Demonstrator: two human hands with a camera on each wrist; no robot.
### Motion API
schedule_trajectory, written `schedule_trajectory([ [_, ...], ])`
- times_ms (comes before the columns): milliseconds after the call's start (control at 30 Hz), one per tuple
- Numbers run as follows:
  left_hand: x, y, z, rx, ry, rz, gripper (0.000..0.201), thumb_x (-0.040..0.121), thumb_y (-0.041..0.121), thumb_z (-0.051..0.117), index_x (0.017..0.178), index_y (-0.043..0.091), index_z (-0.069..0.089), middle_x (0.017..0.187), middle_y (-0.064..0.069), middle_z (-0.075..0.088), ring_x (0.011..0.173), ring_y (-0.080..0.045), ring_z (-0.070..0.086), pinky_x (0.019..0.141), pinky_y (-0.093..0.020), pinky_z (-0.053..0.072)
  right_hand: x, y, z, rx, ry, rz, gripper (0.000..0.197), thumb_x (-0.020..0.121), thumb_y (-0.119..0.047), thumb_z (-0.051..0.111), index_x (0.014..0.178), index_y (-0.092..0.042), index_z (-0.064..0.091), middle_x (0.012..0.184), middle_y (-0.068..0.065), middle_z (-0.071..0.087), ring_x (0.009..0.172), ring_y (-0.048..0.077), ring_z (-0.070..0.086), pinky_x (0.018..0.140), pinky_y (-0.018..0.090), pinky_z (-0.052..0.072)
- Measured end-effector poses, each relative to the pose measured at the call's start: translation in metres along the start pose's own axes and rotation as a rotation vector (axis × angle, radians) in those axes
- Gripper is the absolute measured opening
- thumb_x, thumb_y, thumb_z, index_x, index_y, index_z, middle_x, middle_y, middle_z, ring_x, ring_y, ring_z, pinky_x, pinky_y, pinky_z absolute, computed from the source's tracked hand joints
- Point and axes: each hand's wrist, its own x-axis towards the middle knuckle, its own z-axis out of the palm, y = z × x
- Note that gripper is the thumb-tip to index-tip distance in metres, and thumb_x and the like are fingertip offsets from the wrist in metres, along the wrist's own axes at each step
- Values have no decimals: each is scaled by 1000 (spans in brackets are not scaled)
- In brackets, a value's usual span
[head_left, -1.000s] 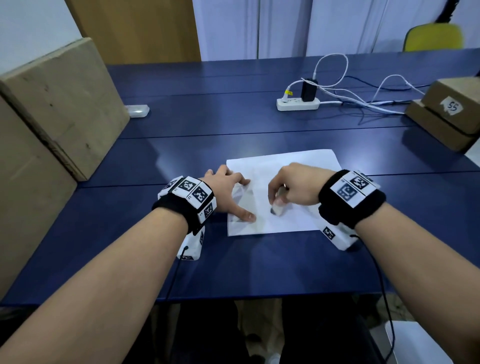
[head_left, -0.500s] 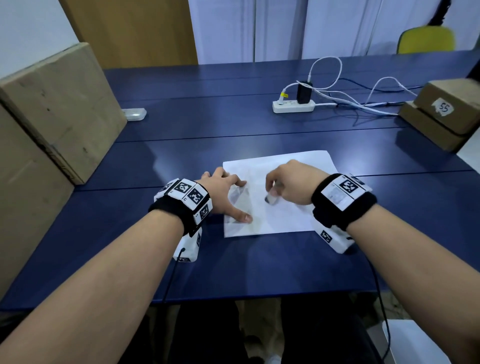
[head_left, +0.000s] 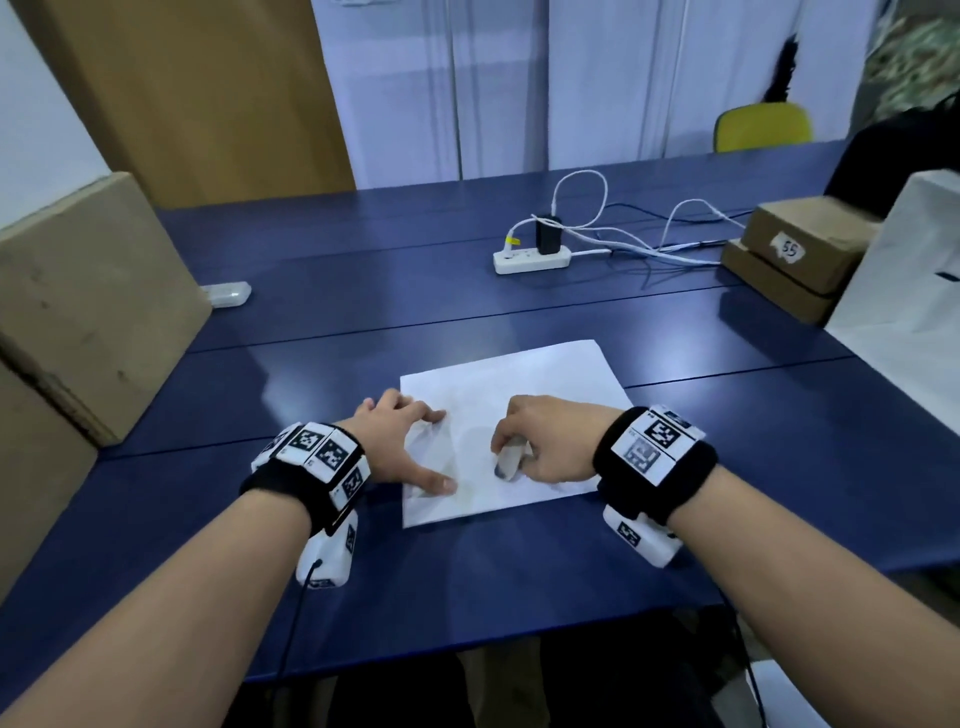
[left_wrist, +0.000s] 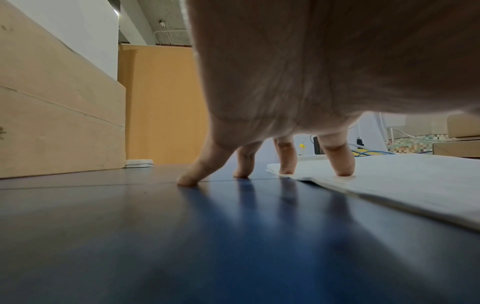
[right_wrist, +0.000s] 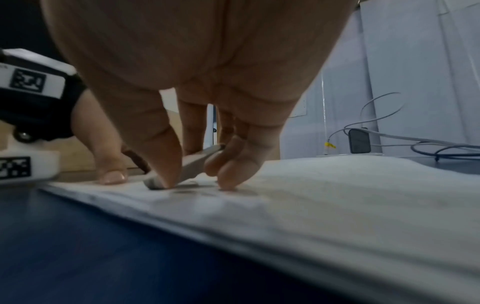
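A white sheet of paper (head_left: 540, 395) lies on the blue table (head_left: 363, 291) in front of me, with faint grey smudges near its left half. My left hand (head_left: 402, 447) is spread, two fingertips (left_wrist: 344, 171) and the thumb pressing the paper's left edge (left_wrist: 389, 185) and the other fingertips on the table. My right hand (head_left: 540, 441) pinches a small white eraser (head_left: 508, 462) with a dark tip and holds it tilted against the paper. In the right wrist view the eraser (right_wrist: 197, 162) sits between thumb and fingers, touching the paper (right_wrist: 337, 205).
Large cardboard boxes (head_left: 88, 306) stand along the left. A white power strip (head_left: 530, 258) with charger and cables lies at the back. Stacked cardboard boxes (head_left: 789, 260) and a white bag (head_left: 904, 301) sit at the right. A small white case (head_left: 226, 294) lies far left.
The head view has tilted up and shows more of the room. Both hands stay on the paper, the right hand still working the eraser in about the same spot.
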Motion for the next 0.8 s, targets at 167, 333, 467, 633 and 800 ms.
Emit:
schedule_trajectory([
  [167,-2,0,-1,-20,-14,4,123,41,92,67,149,48,27,153,5,20,146,-31,17,117,-53,25,-2,9,4,-4,49,3,33,90,-27,65,122,-20,65,116,5,52,107,25,56,90,35,47],
  [333,-3,4,-4,51,-12,-4,119,43,99,55,147,49,29,149,8,24,139,-24,32,113,-49,35,2,14,7,2,96,-26,32,89,-23,66,122,-20,65,119,5,54,112,24,54,81,28,38],
  [467,-1,24,-13,211,19,-30,101,57,96,44,143,43,39,149,10,26,140,-17,29,107,-52,33,6,17,11,-22,107,-46,29,91,-19,62,120,-21,65,119,5,53,108,28,57,80,33,44],
  [633,10,45,-19,238,-7,-22,87,69,78,66,133,23,47,133,5,42,122,-17,49,102,-45,42,0,12,11,-109,111,-39,33,91,-9,55,121,-22,62,117,7,50,100,34,61,69,34,39],
  [800,11,46,-17,194,-1,-13,86,67,71,74,130,18,47,130,1,45,114,-20,52,96,-41,48,-13,21,1,-24,130,-56,24,89,-27,63,112,-22,67,112,3,54,101,27,60,79,36,49],
])
